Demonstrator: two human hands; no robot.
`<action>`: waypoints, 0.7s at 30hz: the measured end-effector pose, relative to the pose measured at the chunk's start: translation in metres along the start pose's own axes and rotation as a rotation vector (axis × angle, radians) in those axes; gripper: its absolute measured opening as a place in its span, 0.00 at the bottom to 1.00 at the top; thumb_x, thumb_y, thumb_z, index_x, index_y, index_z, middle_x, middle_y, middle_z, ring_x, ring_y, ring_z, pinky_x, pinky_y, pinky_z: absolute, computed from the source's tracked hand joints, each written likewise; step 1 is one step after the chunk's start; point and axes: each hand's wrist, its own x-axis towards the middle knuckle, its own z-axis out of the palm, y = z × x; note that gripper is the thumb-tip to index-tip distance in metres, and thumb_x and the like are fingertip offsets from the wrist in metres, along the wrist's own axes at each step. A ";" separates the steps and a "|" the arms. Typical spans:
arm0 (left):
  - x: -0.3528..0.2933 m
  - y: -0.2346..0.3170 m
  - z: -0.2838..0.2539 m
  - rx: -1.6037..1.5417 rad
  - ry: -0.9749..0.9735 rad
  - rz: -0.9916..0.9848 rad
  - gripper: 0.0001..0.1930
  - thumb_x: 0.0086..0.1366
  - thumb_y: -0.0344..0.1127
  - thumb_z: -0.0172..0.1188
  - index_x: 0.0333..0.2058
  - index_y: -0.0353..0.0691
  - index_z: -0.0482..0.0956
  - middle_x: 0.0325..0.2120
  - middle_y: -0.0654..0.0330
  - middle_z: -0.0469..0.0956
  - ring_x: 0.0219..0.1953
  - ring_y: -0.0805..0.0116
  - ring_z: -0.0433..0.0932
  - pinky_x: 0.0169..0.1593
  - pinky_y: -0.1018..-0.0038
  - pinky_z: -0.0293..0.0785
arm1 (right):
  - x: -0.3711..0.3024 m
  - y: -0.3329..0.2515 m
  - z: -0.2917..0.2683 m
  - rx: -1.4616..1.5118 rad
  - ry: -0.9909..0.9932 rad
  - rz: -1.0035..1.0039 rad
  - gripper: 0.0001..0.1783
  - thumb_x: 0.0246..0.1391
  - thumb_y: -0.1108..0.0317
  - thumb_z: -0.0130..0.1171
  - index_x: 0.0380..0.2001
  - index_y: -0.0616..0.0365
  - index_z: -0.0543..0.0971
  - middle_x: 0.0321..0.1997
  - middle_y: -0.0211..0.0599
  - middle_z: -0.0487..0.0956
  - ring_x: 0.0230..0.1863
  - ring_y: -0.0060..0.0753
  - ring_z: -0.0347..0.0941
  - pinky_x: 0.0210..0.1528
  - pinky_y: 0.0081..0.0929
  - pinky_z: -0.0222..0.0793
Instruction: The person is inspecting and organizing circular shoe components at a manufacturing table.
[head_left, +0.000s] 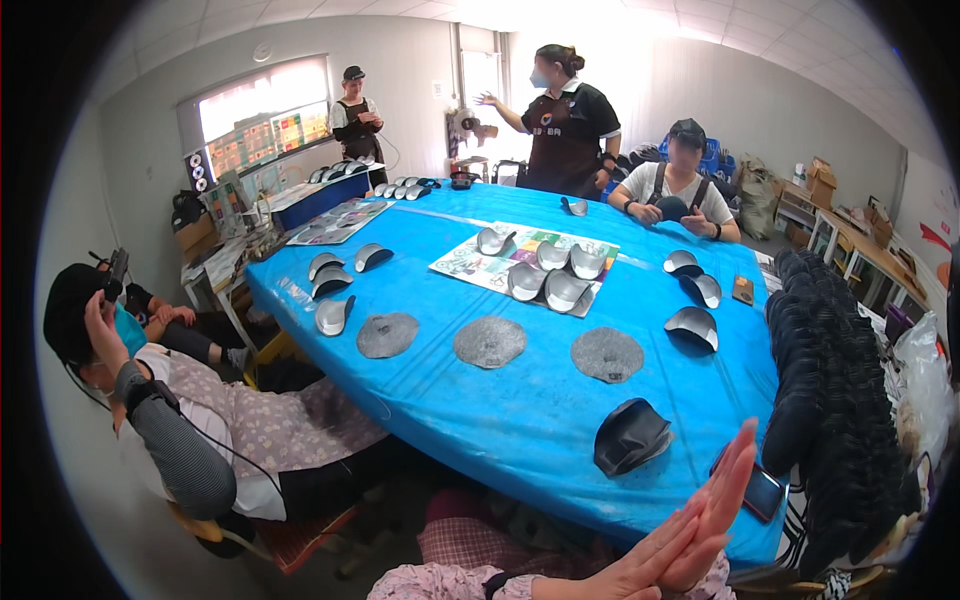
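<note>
Grip empty: left hand (632, 562) and right hand (722, 500) meet roughly palm to palm, fingers extended, no object visible between them. Black curved piece (632, 437) lies near right on the blue-covered tabletop (470, 420), apart from the hands, presumably kept within reach. Phone (763, 493) partly hidden behind the fingers. Three grey discs (489, 342) lie farther left, apparently spaced to avoid overlap.

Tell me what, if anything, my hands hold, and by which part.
Nothing visible is held: the left hand and right hand meet, both opened flat; the black curved piece lies apart on the blue cover.
</note>
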 end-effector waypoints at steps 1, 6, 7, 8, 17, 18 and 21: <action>-0.014 -0.038 -0.018 0.432 -0.147 0.317 0.37 0.69 0.56 0.38 0.68 0.44 0.36 0.69 0.55 0.27 0.70 0.65 0.26 0.68 0.62 0.24 | -0.002 -0.005 0.010 0.048 0.057 0.042 0.32 0.65 0.59 0.28 0.66 0.66 0.44 0.71 0.60 0.41 0.72 0.49 0.41 0.71 0.36 0.39; 0.014 0.033 -0.032 0.576 0.163 0.496 0.41 0.69 0.59 0.36 0.67 0.37 0.32 0.68 0.50 0.26 0.70 0.61 0.25 0.67 0.64 0.22 | -0.027 -0.003 0.030 0.336 0.091 0.190 0.33 0.65 0.56 0.30 0.66 0.66 0.47 0.72 0.54 0.42 0.72 0.43 0.38 0.71 0.35 0.35; 0.017 0.038 -0.032 0.620 0.199 0.555 0.41 0.69 0.59 0.36 0.66 0.36 0.32 0.68 0.49 0.27 0.70 0.60 0.25 0.67 0.64 0.22 | -0.033 -0.003 0.032 0.436 0.053 0.217 0.33 0.64 0.55 0.32 0.66 0.65 0.47 0.72 0.51 0.42 0.73 0.40 0.35 0.72 0.35 0.32; 0.011 0.033 -0.028 0.621 0.195 0.555 0.41 0.69 0.59 0.36 0.66 0.36 0.32 0.68 0.49 0.27 0.70 0.60 0.25 0.67 0.64 0.22 | -0.038 -0.005 0.034 0.534 0.016 0.244 0.34 0.64 0.54 0.33 0.67 0.63 0.46 0.73 0.48 0.42 0.73 0.38 0.31 0.72 0.36 0.28; 0.013 0.025 -0.004 0.420 0.183 0.280 0.41 0.67 0.65 0.29 0.67 0.41 0.35 0.69 0.53 0.30 0.70 0.56 0.29 0.68 0.59 0.27 | -0.012 -0.036 0.034 0.191 0.184 0.207 0.40 0.63 0.48 0.37 0.66 0.67 0.45 0.71 0.58 0.44 0.71 0.48 0.44 0.69 0.35 0.42; 0.024 0.039 -0.017 0.408 0.156 0.363 0.42 0.67 0.65 0.29 0.67 0.40 0.35 0.69 0.52 0.31 0.70 0.57 0.29 0.68 0.60 0.26 | -0.028 -0.029 0.029 0.179 0.012 0.097 0.41 0.62 0.46 0.40 0.67 0.66 0.45 0.71 0.57 0.45 0.71 0.48 0.44 0.69 0.36 0.42; 0.022 0.024 -0.024 0.548 0.127 0.470 0.40 0.69 0.61 0.33 0.67 0.38 0.36 0.68 0.50 0.31 0.70 0.62 0.30 0.68 0.63 0.26 | -0.056 -0.002 0.046 0.233 0.035 -0.030 0.40 0.62 0.45 0.40 0.66 0.64 0.49 0.70 0.61 0.47 0.70 0.60 0.45 0.67 0.49 0.43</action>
